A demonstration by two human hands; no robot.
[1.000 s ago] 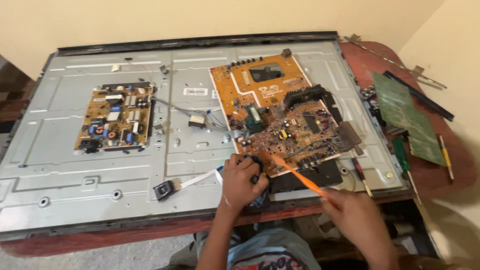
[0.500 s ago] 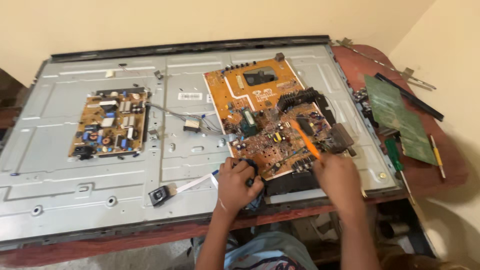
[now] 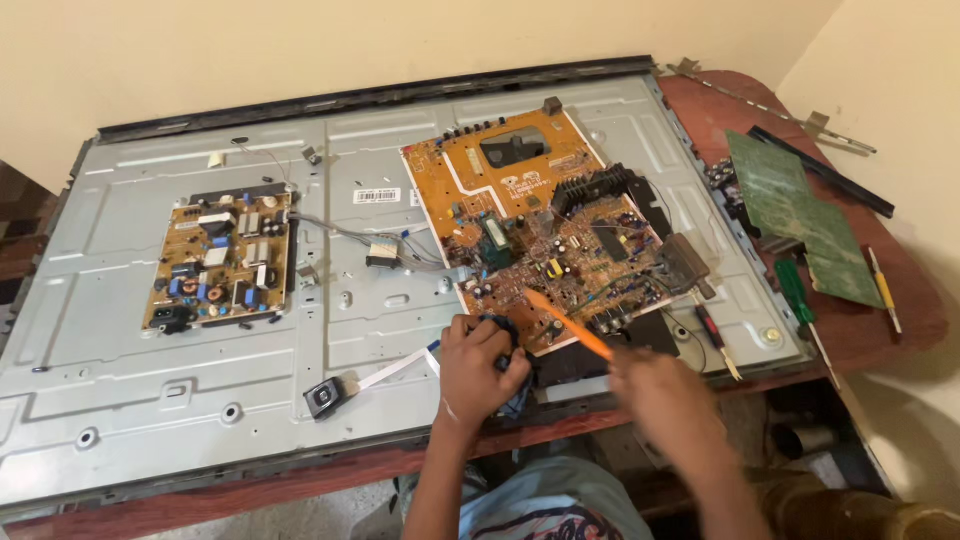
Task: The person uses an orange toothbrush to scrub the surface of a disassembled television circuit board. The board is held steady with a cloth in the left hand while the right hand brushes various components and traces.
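A large orange circuit board (image 3: 530,215) lies tilted on the grey metal back panel (image 3: 120,400) of a flat screen. My left hand (image 3: 478,368) grips a dark blue part (image 3: 507,330) at the board's near left corner. My right hand (image 3: 660,392), blurred, holds an orange tool (image 3: 568,324) by its rear end. The tool's tip rests on the near edge of the board, just right of my left hand.
A smaller brown board (image 3: 222,258) is mounted on the panel's left. A green board (image 3: 800,215), a green-handled screwdriver (image 3: 798,296), a red-handled screwdriver (image 3: 712,330) and a yellow tool (image 3: 884,290) lie on the red table (image 3: 905,320) at right. A small black part (image 3: 324,397) with a white ribbon sits near front.
My right hand has drawn back toward me, and the orange tool's tip has slid from the middle of the board to its near edge. My left hand stays on the dark part.
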